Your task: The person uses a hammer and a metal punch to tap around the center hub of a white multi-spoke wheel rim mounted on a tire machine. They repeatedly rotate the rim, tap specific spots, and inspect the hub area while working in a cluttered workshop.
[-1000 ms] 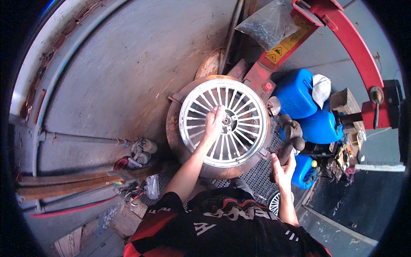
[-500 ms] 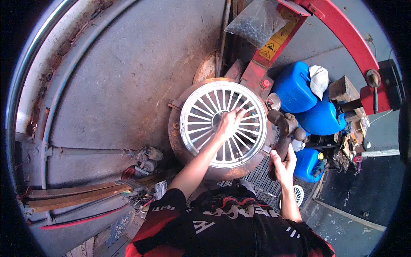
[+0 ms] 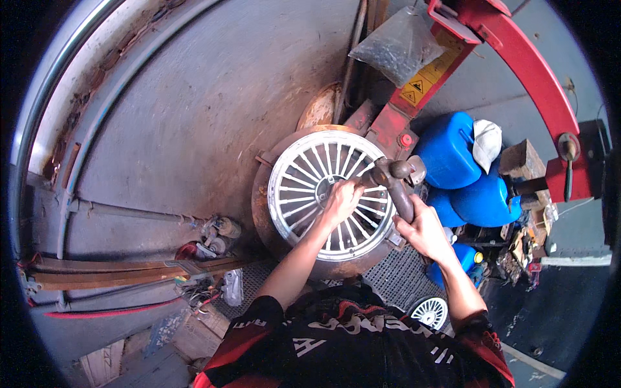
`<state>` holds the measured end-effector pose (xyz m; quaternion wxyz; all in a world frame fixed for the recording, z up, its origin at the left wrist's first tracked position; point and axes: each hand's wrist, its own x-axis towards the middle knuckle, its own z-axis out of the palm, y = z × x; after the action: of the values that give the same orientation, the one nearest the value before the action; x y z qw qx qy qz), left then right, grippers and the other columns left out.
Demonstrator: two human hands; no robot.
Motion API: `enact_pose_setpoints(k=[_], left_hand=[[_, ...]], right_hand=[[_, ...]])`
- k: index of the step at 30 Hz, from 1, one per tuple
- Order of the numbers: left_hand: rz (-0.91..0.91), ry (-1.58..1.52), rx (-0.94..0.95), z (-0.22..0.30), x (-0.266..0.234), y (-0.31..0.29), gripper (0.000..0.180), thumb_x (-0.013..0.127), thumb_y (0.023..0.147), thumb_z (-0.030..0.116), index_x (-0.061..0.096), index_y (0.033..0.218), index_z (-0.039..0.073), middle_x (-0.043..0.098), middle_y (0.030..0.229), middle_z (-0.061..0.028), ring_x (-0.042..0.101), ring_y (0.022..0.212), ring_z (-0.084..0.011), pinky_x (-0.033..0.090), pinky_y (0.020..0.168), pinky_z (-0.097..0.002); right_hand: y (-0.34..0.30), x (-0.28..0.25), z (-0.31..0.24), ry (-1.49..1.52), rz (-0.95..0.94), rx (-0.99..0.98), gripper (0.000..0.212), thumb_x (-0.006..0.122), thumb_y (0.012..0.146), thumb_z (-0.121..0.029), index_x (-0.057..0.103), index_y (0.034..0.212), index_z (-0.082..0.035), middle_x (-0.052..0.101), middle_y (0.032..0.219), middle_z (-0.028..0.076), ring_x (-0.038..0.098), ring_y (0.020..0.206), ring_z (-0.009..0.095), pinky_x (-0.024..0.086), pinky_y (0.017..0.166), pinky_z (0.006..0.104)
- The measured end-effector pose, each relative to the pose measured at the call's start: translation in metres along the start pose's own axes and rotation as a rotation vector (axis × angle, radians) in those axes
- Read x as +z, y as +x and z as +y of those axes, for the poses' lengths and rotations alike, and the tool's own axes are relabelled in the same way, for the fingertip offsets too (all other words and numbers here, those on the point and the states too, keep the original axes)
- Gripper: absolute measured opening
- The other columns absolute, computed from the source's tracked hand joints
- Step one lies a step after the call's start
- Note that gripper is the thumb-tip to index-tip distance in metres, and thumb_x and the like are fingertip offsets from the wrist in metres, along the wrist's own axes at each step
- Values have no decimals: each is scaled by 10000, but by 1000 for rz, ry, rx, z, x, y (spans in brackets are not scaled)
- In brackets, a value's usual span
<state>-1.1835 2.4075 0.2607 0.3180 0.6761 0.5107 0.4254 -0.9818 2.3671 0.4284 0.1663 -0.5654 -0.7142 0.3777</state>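
Observation:
A silver multi-spoke wheel rim (image 3: 284, 234) lies on a rusty round turntable (image 3: 261, 213). My left hand (image 3: 343, 200) is over the rim's hub, its fingers curled together; whether something small is between them is hidden. My right hand (image 3: 424, 229) is closed around the handle of a dark, worn hammer (image 3: 402, 199). The hammer's head, with a rounded knob at one end, is above the right part of the rim, close to my left fingertips. I cannot tell whether the two touch.
A red machine arm (image 3: 527, 71) curves over the right side, and a clear bag (image 3: 398, 48) of small dark pieces hangs near its post. Blue jugs (image 3: 449, 152) stand at the right. A smaller wheel-like disc (image 3: 430, 312) lies by my right forearm. Pipes (image 3: 136, 210) run along the left.
My right hand has brought the hammer leftward and up, from beside the rim to over its right part. My left fingers have drawn in toward the hub. The whole view has shifted slightly.

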Motion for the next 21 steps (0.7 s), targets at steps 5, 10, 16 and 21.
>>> enact_pose_setpoints(k=[5,10,16,21], left_hand=[[38,-109,7,8,-3,-4,137,563,881,65,634,956,-25,617,714,-222,641,639,-383,476,562,-431],[42,39,-6,-18,5,-13,110,565,857,53,619,899,-32,600,703,-232,624,653,-403,472,588,-443],[138,-4,-52,-29,10,-28,244,554,924,167,566,771,-23,578,722,-215,595,722,-393,426,706,-467],[258,177,163,-39,7,-26,155,617,901,189,642,813,63,624,859,-68,581,867,-249,363,830,-398]], right_hand=[[-9,3,-17,208,263,-203,376,687,814,-167,520,1079,42,596,666,190,619,576,189,487,559,345],[0,10,-17,-105,-65,-46,300,647,820,-145,542,1035,35,590,604,203,663,564,249,489,546,369],[-16,17,-21,93,105,-92,329,688,815,-145,542,1064,11,542,575,117,546,488,138,435,492,315],[-15,22,-21,200,267,-119,296,711,816,-148,539,1006,0,557,615,87,511,514,128,426,500,311]])
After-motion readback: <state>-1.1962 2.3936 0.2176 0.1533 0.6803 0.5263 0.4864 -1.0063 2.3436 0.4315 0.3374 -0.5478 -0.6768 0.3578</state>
